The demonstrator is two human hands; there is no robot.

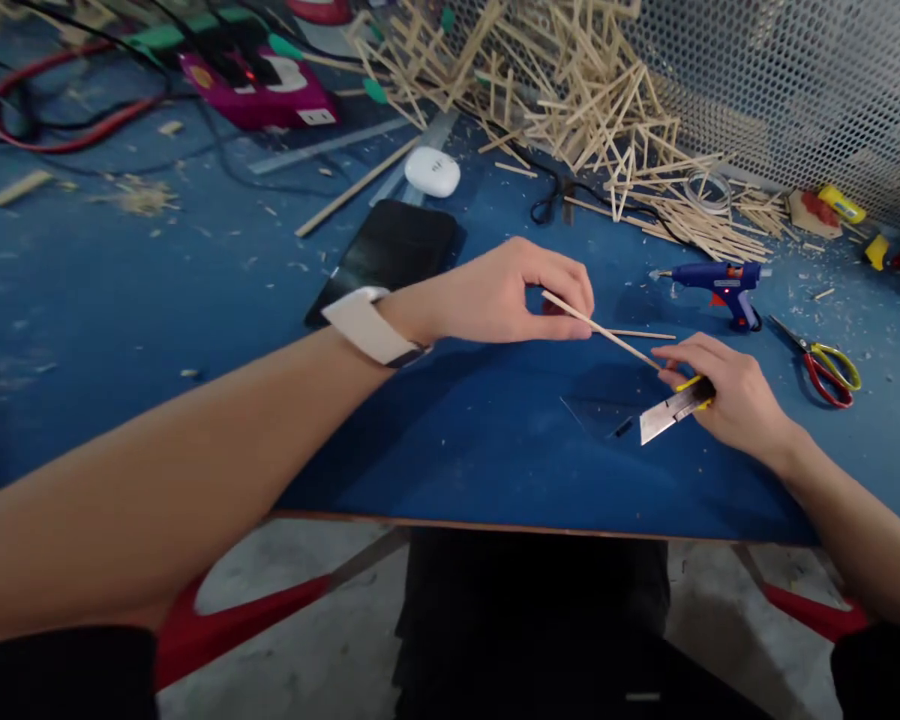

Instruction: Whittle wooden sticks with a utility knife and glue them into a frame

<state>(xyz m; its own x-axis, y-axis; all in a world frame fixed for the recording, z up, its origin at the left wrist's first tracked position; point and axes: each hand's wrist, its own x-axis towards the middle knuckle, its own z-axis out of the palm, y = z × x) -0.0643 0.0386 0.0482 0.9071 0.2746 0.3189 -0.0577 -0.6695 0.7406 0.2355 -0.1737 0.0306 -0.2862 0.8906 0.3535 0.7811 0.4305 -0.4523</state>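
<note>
My left hand (521, 295), with a white band on its wrist, has thumb and fingers pinched on a thin wooden stick. One slanting wooden stick (619, 342) crosses its fingertips and runs down to the fingers of my right hand (731, 385). A second thin stick (641, 335) extends rightward from behind the left thumb tip; whether it is gripped or lying on the table is unclear. My right hand is closed around a yellow and black utility knife (671, 408). The knife's wide blade is out, pointing down and left above the table.
On the blue table (450, 450) lie a blue glue gun (724, 285), scissors (825, 365), a black phone (394, 250) and a white case (432, 172). A stick framework (570, 90) and loose sticks (712, 225) stand behind. A purple power strip (259, 90) sits back left.
</note>
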